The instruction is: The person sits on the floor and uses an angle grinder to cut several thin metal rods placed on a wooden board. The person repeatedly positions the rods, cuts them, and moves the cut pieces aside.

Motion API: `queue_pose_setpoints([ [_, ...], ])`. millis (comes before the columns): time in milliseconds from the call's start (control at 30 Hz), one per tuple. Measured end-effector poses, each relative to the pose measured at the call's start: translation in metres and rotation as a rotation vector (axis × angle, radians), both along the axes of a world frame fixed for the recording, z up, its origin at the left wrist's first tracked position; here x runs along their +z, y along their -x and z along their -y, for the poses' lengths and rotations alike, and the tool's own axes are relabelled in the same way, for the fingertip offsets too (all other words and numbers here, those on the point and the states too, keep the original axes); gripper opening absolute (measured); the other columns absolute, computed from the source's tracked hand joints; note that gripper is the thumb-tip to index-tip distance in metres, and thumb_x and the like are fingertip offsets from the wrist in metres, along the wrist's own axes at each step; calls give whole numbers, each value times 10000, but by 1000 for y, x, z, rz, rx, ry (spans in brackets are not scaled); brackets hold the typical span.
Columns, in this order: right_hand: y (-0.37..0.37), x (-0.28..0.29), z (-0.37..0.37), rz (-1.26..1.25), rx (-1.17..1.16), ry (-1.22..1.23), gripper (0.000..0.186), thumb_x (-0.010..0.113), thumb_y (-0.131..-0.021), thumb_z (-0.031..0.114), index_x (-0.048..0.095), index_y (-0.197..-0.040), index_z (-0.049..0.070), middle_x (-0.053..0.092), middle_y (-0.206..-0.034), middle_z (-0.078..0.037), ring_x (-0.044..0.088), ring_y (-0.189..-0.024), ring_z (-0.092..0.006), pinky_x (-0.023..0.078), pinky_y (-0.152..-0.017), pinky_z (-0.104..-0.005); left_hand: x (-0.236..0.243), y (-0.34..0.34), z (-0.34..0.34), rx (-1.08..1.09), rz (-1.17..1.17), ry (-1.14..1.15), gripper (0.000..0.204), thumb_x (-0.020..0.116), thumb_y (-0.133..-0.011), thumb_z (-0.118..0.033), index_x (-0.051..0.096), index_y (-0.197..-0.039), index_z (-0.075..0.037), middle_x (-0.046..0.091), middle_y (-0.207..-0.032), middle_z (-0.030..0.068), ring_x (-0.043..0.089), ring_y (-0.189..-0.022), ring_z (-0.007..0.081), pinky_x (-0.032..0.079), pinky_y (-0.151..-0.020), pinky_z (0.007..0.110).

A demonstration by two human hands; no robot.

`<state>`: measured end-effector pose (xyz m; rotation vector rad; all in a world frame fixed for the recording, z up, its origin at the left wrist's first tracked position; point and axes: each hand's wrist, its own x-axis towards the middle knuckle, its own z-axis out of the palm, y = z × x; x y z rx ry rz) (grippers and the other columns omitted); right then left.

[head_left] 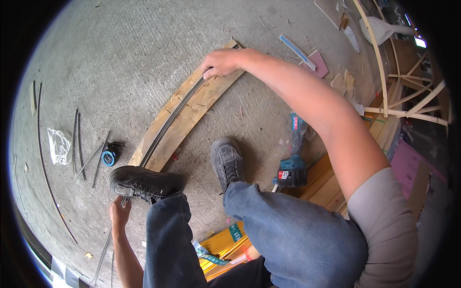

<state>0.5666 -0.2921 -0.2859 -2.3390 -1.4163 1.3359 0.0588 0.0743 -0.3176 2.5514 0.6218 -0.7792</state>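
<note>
A long strip of chipboard lies slantwise on the floor. Along it runs a thin dark grey metal strip, possibly more than one side by side. My right hand is closed on this strip near the board's far end. My left foot, in a black shoe, presses across the near end of board and strip. Just behind the shoe, my left hand is closed on a grey metal end that sticks out below the sole. Whether it is the same strip is hidden by the shoe.
A teal cordless drill lies right of my other shoe. Leftward are a blue tape measure, several loose metal strips and a clear plastic bag. Wooden framing and planks are at right; yellow strips below.
</note>
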Motion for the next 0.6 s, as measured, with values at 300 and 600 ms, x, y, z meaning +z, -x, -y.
queue_pose_setpoints([
  [300,-15,-15,30,19,15,-13,342,621,-881,351,694,-1070,75,695,-969,-144,651,-880,-278,492,-773,-425,1,-18,0,3,-92,233,343,691,-828,-290,622,-854,45,642,-828,260,630,-821,425,474,-707,450],
  [600,1,-12,38,166,-91,68,335,643,-877,377,700,-1140,178,675,-1162,-85,616,-1101,-281,472,-935,-428,-23,5,-8,436,-112,649,233,564,-944,-179,653,-867,21,620,-706,40,577,-668,122,469,-637,284],
])
